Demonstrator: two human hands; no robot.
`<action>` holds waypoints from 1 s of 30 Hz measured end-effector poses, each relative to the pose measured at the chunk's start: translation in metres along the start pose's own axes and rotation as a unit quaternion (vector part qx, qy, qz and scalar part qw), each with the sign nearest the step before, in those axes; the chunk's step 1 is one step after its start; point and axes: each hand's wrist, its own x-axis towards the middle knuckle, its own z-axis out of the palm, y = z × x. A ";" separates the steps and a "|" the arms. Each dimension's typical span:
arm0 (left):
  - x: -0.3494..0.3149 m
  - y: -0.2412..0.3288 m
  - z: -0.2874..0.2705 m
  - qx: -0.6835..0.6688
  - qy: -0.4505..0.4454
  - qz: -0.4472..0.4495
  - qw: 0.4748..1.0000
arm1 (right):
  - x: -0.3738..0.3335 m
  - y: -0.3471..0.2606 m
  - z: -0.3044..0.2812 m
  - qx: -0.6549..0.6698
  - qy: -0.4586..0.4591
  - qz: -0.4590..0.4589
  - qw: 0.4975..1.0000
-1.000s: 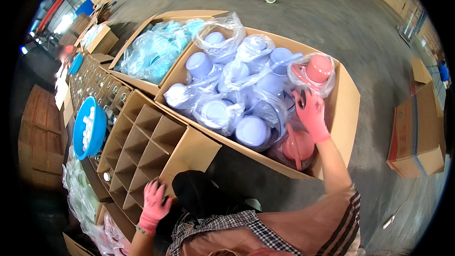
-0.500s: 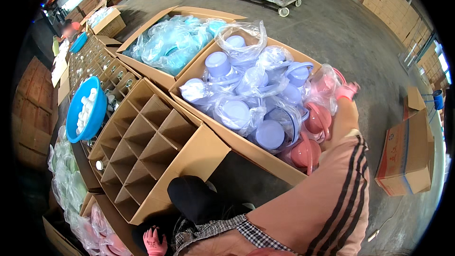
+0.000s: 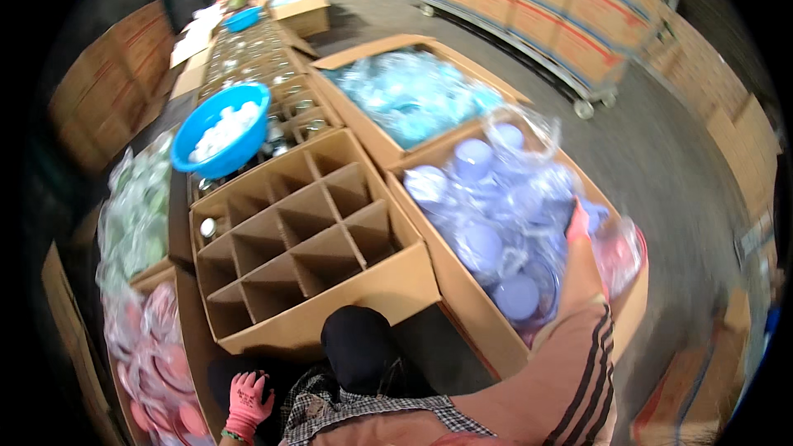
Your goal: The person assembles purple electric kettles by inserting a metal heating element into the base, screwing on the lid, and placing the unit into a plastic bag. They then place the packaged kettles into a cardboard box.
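My right hand (image 3: 579,220), in a pink glove, reaches into an open carton (image 3: 457,291) of bagged purple plastic lids (image 3: 477,245). It touches the purple lids on the right side of the pile. Blur hides whether its fingers grip one. Just right of the wrist lies a bagged pink lid (image 3: 618,254). My left hand (image 3: 249,400), also pink-gloved, rests on my dark-clad thigh with fingers apart and nothing in it. Between the hands and the bottles stands a divided carton (image 3: 322,307), its cells mostly bare, with one white-capped bottle (image 3: 208,228) in a corner cell.
A blue basin (image 3: 216,167) of white caps sits on cartons of glass bottles (image 3: 248,54). Behind the purple lids is a carton of bagged turquoise lids (image 3: 401,99). Bagged green lids (image 3: 136,215) and pink lids (image 3: 165,363) lie left. A loaded cart (image 3: 529,54) stands behind.
My right hand has moved left from the pink lids at the carton's edge onto the purple lids. The view has swung, shifting the scene. My left hand stays on my thigh.
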 end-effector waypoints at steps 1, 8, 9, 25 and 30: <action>-0.001 0.002 -0.004 0.002 0.000 -0.006 1.000 | 0.015 0.008 -0.002 0.086 -0.006 0.069 0.994; -0.042 0.005 -0.014 0.013 -0.022 -0.094 0.995 | -0.001 0.011 0.003 -0.006 -0.094 0.107 0.990; -0.041 0.004 -0.012 0.010 -0.019 -0.091 0.996 | -0.002 0.013 -0.008 -0.022 -0.078 0.088 0.993; 0.000 -0.006 0.002 -0.124 0.063 0.021 0.990 | -0.256 -0.337 0.048 0.024 -0.175 -0.180 0.968; 0.008 0.000 -0.010 -0.227 0.165 0.050 0.959 | -0.373 -0.397 0.108 -0.083 -0.297 -0.267 0.913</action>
